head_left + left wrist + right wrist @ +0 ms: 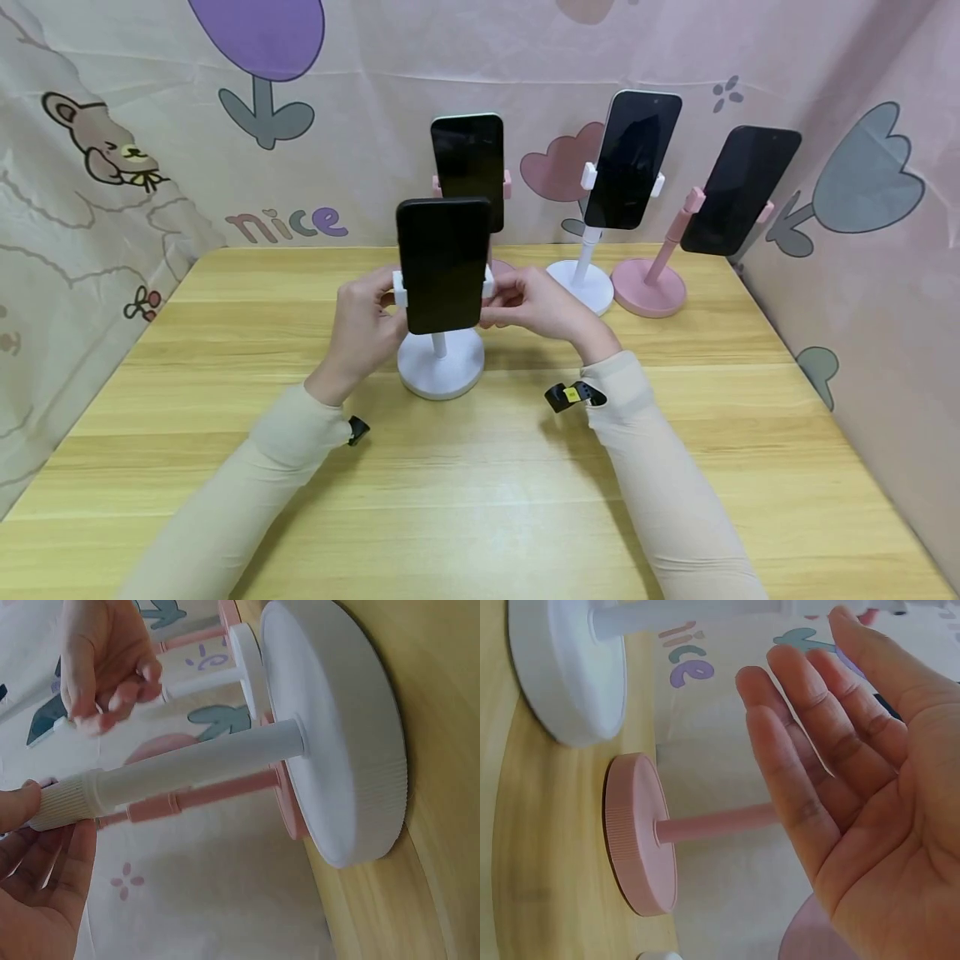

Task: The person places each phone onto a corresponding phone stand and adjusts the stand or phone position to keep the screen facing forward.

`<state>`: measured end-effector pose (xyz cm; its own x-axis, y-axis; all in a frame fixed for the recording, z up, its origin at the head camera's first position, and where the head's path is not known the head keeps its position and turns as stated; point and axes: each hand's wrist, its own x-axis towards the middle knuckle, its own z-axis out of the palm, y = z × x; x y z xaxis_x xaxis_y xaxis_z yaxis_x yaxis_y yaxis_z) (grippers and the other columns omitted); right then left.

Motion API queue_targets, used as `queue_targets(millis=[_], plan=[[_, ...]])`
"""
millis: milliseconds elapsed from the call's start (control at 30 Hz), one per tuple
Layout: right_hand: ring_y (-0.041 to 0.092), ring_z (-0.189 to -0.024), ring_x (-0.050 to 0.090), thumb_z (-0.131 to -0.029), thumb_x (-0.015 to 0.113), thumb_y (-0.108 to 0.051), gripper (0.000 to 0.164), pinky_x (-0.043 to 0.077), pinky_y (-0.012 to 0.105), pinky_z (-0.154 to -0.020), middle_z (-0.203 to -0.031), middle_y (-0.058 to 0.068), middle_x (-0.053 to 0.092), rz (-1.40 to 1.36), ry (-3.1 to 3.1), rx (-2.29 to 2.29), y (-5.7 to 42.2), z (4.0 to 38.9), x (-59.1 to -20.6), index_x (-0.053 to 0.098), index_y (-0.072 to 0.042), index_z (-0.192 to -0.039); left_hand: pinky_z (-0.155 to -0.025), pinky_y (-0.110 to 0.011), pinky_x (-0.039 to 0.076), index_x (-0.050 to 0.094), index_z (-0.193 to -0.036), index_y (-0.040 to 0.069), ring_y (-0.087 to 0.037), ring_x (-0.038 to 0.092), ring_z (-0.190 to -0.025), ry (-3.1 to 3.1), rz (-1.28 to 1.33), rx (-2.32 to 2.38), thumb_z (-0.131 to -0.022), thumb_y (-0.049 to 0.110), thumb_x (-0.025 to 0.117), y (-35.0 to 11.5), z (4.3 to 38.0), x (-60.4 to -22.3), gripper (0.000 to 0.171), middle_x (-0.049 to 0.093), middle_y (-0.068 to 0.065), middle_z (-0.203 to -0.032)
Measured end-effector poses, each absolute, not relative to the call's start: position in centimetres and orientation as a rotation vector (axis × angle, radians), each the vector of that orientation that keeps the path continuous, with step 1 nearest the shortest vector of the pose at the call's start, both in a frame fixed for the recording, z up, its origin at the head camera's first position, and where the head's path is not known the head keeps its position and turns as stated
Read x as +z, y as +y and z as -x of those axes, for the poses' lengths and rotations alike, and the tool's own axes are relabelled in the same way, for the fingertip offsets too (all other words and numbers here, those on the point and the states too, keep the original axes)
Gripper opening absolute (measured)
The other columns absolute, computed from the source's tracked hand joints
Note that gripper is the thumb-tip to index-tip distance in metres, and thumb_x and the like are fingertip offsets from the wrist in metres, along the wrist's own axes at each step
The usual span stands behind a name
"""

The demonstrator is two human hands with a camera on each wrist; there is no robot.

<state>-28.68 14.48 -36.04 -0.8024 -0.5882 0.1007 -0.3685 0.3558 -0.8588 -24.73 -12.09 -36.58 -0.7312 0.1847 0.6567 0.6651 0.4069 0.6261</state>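
A black smartphone [442, 267] stands upright in the clamp of a white phone stand [441, 367]. At the phone's left side, my left hand [366, 321] reaches behind it. The left wrist view shows that hand's thumb and fingers [21, 806] gripping the ribbed collar [67, 801] on the stand's post. My right hand [536, 308] is beside the phone's right lower edge, its fingers loosely bent. In the right wrist view the palm [900, 795] holds nothing. Whether its fingertips touch the phone or clamp, I cannot tell.
Behind stand a phone on a pink stand [504, 265], a phone [633, 158] on a white stand [581, 283], and a phone [741, 192] on a pink stand [649, 287]. A patterned cloth [390, 167] hangs behind the wooden table [480, 500].
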Motion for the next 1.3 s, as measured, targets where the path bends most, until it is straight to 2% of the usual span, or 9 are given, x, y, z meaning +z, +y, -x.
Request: queue_targets(millis=[67,267,500,700,767,833,967,1133,1300], plan=[[0.033,-0.092,0.077,-0.099,0.079,-0.013,0.010,0.064,0.030,-0.082,-0.097,0.009,0.081,0.866,2.379,-1.428,14.5,28.8,-36.1,0.079,-0.006,-0.106,-0.087,-0.010,0.058,0.078,-0.105,-0.007,-0.016,0.076,-0.096,-2.169,0.709,-1.280,-0.091,-0.007,0.079,-12.8,24.9,-36.7,0.014,0.080,-0.020,-0.104],[0.027,-0.087,0.071,-0.100,0.078,-0.019,0.009,0.060,0.030,-0.080,-0.093,0.005,0.080,0.872,2.398,-1.399,14.8,28.8,-36.0,0.079,-0.011,-0.104,-0.083,-0.004,0.053,0.078,-0.104,-0.008,0.012,0.062,-0.089,-2.183,0.621,-1.202,-0.090,-0.010,0.079,-15.0,25.8,-36.9,0.015,0.078,-0.021,-0.097],[0.040,-0.091,0.071,-0.102,0.077,-0.018,0.010,0.061,0.030,-0.079,-0.091,0.007,0.079,0.862,2.374,-1.410,14.8,28.7,-35.9,0.079,-0.009,-0.106,-0.079,-0.001,0.047,0.076,-0.100,-0.009,0.017,0.056,-0.082,-2.196,0.486,-1.151,-0.090,-0.014,0.067,-18.2,27.4,-36.8,0.014,0.076,-0.025,-0.095],[0.030,-0.086,0.072,-0.102,0.077,-0.019,0.011,0.060,0.030,-0.078,-0.091,0.009,0.079,0.860,2.376,-1.405,14.7,28.8,-35.9,0.078,-0.009,-0.106,-0.077,-0.001,0.046,0.077,-0.100,-0.010,0.020,0.056,-0.082,-2.190,0.398,-1.121,-0.093,-0.014,0.062,-21.2,28.9,-36.5,0.017,0.076,-0.027,-0.097],[0.032,-0.087,0.072,-0.102,0.077,-0.019,0.011,0.060,0.029,-0.078,-0.091,0.009,0.079,0.858,2.377,-1.405,14.7,28.8,-35.9,0.078,-0.009,-0.107,-0.079,-0.002,0.047,0.078,-0.100,-0.009,0.021,0.057,-0.085,-2.191,0.378,-1.116,-0.095,-0.011,0.062,-22.0,29.4,-36.4,0.016,0.078,-0.018,-0.098],[0.034,-0.089,0.071,-0.102,0.077,-0.019,0.011,0.060,0.029,-0.079,-0.092,0.009,0.079,0.856,2.376,-1.405,14.7,28.8,-35.9,0.078,-0.009,-0.107,-0.080,-0.003,0.047,0.078,-0.101,-0.007,0.020,0.057,-0.087,-2.194,0.358,-1.106,-0.097,-0.007,0.064,-22.7,30.0,-36.2,0.015,0.079,0.005,-0.096],[0.040,-0.092,0.071,-0.102,0.077,-0.019,0.011,0.060,0.029,-0.079,-0.092,0.008,0.079,0.853,2.376,-1.406,14.8,28.8,-35.9,0.078,-0.010,-0.108,-0.077,-0.005,0.046,0.078,-0.100,-0.007,0.018,0.057,-0.083,-2.185,0.328,-1.117,-0.097,-0.005,0.063,-24.0,31.2,-36.0,0.016,0.060,0.046,-0.087],[0.043,-0.095,0.071,-0.102,0.076,-0.020,0.013,0.061,0.030,-0.082,-0.093,0.008,0.080,0.849,2.378,-1.404,14.9,28.8,-36.0,0.078,-0.010,-0.109,-0.065,-0.006,0.040,0.075,-0.091,-0.007,0.014,0.046,-0.067,-2.142,0.344,-1.085,-0.096,-0.007,0.060,-25.3,32.9,-36.0,0.016,0.053,0.048,-0.074],[0.046,-0.098,0.072,-0.102,0.076,-0.020,0.013,0.062,0.031,-0.083,-0.095,0.007,0.080,0.828,2.388,-1.399,15.2,28.9,-36.1,0.077,-0.009,-0.109,-0.066,-0.010,0.036,0.075,-0.085,-0.003,0.011,0.043,-0.067,-2.129,0.318,-1.030,-0.094,-0.005,0.062,-26.3,34.2,-36.3,0.016,0.049,0.045,-0.070]])
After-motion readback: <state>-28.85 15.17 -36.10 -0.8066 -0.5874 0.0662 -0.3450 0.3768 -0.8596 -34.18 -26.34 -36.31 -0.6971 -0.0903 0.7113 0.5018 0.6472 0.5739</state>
